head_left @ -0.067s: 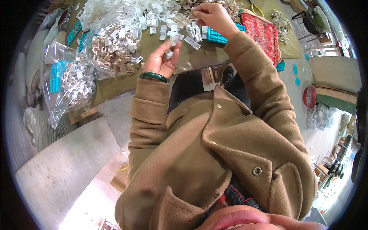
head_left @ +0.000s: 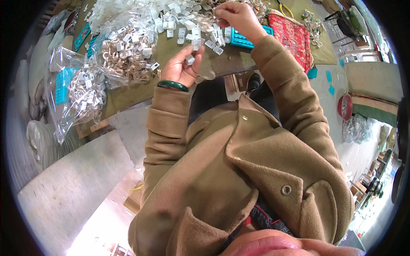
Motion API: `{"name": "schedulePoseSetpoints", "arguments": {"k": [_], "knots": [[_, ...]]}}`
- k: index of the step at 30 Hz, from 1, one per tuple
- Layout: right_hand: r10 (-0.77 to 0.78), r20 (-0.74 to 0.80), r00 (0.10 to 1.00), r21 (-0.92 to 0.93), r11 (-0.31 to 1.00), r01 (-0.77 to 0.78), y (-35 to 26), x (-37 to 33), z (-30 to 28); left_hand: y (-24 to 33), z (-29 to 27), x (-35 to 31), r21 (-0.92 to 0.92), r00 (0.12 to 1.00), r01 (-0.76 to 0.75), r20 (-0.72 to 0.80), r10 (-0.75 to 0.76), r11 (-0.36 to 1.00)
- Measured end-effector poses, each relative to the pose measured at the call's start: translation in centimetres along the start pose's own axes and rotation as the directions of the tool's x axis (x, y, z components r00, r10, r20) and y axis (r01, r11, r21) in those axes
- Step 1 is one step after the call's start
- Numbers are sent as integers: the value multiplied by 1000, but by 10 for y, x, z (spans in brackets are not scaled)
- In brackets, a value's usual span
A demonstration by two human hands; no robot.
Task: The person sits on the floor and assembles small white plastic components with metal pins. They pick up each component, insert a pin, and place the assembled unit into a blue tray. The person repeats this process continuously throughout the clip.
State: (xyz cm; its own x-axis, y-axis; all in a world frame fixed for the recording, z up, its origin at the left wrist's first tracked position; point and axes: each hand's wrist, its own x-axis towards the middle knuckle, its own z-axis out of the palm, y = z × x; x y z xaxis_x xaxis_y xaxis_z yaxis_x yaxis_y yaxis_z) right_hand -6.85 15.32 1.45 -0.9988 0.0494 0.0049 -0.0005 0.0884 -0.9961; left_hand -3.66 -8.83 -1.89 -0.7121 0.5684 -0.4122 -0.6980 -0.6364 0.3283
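At the far left, clear bags of clips (head_left: 81, 91) lie on the counter (head_left: 128, 91). The left hand (head_left: 181, 66) pinches a small white clip (head_left: 190, 59), grip closed on it. The right hand (head_left: 237, 17) reaches into the loose pile (head_left: 183, 19), fingertips together on something too small to identify. Best to keep the clip steady, close to the pile.

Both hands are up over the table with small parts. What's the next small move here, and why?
Probably bring the hands together. The left hand pinches a small clear clip just above the table edge, while the right hand pinches something tiny over the heap of clips; the two are apart.
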Motion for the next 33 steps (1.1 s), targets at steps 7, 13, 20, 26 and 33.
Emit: {"name": "schedulePoseSetpoints", "arguments": {"k": [7, 13, 20, 26, 33], "knots": [[38, 24, 999, 520, 853, -45, 13, -15, -9, -23, 10, -5, 168, 992, 65, 99, -82, 984], [-3, -24, 1000, 93, 996, 5, 32, -24, -13, -29, 8, -2, 336, 1000, -24, 5, 24, 942], [-60, -1, 998, 174, 983, 60, 31, -33, -4, -27, 33, 4, 451, 936, -330, 40, 351, 829], [-101, 24, 995, 270, 959, 91, 20, -41, 4, -28, 46, 16, 561, 818, -448, -57, 572, 696], [-126, 75, 989, 460, 885, 77, 12, -50, 10, -29, 42, 12, 538, 791, -321, -301, 533, 779]]}}
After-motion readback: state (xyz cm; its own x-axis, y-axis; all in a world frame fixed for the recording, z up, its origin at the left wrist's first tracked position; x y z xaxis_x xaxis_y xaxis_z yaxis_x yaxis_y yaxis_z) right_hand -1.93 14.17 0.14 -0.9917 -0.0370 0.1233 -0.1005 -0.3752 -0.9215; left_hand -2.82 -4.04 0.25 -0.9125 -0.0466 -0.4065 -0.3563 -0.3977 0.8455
